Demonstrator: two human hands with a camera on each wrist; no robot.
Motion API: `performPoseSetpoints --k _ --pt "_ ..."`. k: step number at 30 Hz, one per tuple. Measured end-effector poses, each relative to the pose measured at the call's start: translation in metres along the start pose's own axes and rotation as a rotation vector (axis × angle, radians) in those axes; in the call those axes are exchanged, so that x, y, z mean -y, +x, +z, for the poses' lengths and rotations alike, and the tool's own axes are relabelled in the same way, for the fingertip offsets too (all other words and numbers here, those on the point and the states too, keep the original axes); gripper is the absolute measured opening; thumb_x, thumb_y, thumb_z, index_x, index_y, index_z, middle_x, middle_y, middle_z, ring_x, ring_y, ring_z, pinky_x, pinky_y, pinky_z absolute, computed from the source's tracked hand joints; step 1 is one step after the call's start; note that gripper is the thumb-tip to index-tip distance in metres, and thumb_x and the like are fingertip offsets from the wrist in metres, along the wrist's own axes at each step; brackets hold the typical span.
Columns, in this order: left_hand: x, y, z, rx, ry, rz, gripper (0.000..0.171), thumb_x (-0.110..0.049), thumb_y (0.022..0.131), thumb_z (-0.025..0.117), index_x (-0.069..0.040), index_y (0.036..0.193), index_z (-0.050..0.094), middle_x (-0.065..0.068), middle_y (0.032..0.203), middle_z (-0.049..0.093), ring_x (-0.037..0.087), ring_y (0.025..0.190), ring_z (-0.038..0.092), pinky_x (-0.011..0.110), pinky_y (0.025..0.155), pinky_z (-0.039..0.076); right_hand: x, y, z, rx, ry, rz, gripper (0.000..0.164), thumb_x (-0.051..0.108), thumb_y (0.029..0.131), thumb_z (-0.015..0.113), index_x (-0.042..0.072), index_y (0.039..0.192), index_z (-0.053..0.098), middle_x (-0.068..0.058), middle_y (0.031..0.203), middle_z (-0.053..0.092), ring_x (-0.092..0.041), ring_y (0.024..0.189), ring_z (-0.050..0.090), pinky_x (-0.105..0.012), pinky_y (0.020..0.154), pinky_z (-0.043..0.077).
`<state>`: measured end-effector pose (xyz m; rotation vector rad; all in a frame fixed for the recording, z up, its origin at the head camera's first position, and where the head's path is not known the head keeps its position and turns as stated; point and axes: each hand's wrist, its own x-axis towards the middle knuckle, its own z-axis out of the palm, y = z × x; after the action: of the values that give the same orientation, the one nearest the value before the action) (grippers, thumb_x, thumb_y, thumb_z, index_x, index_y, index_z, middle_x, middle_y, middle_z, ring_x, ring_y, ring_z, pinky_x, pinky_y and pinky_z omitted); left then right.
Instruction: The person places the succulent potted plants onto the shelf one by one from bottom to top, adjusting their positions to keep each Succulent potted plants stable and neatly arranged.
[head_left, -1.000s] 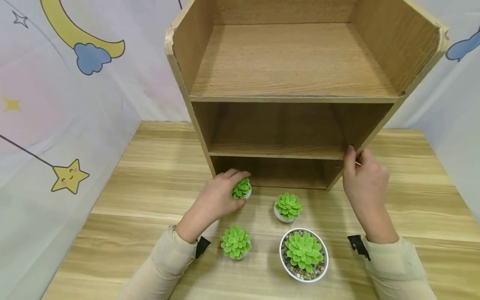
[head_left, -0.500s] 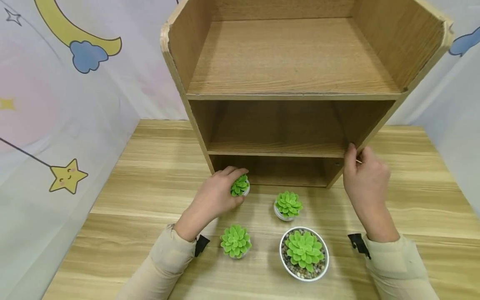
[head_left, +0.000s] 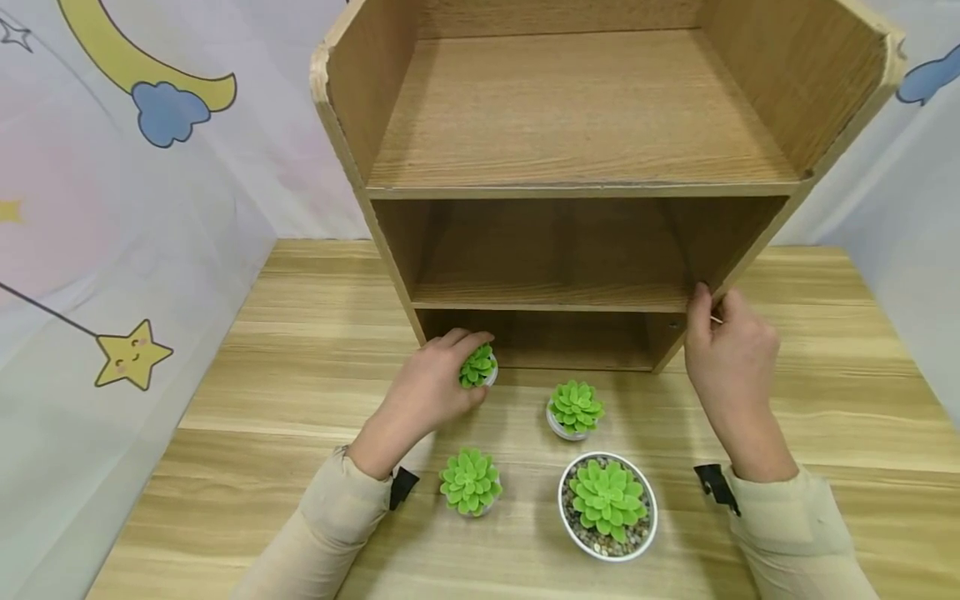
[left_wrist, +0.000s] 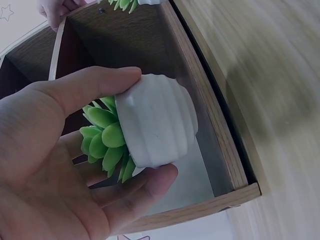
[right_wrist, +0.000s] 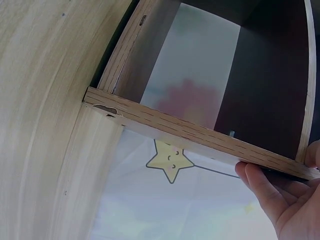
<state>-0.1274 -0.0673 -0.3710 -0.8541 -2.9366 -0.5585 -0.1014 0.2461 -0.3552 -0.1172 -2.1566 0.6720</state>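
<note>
My left hand holds a small potted succulent just in front of the lowest compartment of a wooden shelf, near its left side. In the left wrist view, thumb and fingers pinch the white ribbed pot, green leaves toward the palm. At the shelf's right side panel, my right hand grips the edge, thumb on the inner side and fingers outside, as the right wrist view of the hand shows. Two more small succulents, one nearer the shelf and one nearer me, stand on the table.
A larger succulent in a round white pot with pebbles stands at the front of the wood-grain table. Behind and at both sides hangs a pale printed cloth. The shelf has an open top tier and two compartments below.
The head view has drifted slightly, shifting the whole scene a little upward. Both hands keep their holds, on the small potted succulent and on the shelf panel.
</note>
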Motion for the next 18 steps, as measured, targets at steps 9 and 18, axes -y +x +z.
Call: performPoseSetpoints --k 9,18 --pt "0.0012 -0.0004 0.0005 0.011 0.0 -0.009 0.063 -0.027 0.069 0.074 -0.017 0.127 0.053 0.003 0.115 0.056 0.022 0.096 0.055 0.038 0.075 0.047 0.0023 0.0003 -0.0015 0.017 -0.006 -0.002 0.031 0.017 0.091 0.05 -0.004 0.07 0.056 -0.019 0.068 0.064 -0.036 0.058 0.061 -0.048 0.045 0.04" --pt "0.0015 0.0028 0.0005 0.005 -0.008 0.002 0.062 -0.027 0.069 0.074 -0.017 0.127 0.054 0.004 0.113 0.056 0.022 0.094 0.054 0.037 0.076 0.046 0.0005 -0.0009 0.0005 -0.004 -0.01 0.008 0.03 0.016 0.09 0.053 -0.004 0.068 0.057 -0.018 0.067 0.064 -0.037 0.056 0.061 -0.049 0.046 0.039"
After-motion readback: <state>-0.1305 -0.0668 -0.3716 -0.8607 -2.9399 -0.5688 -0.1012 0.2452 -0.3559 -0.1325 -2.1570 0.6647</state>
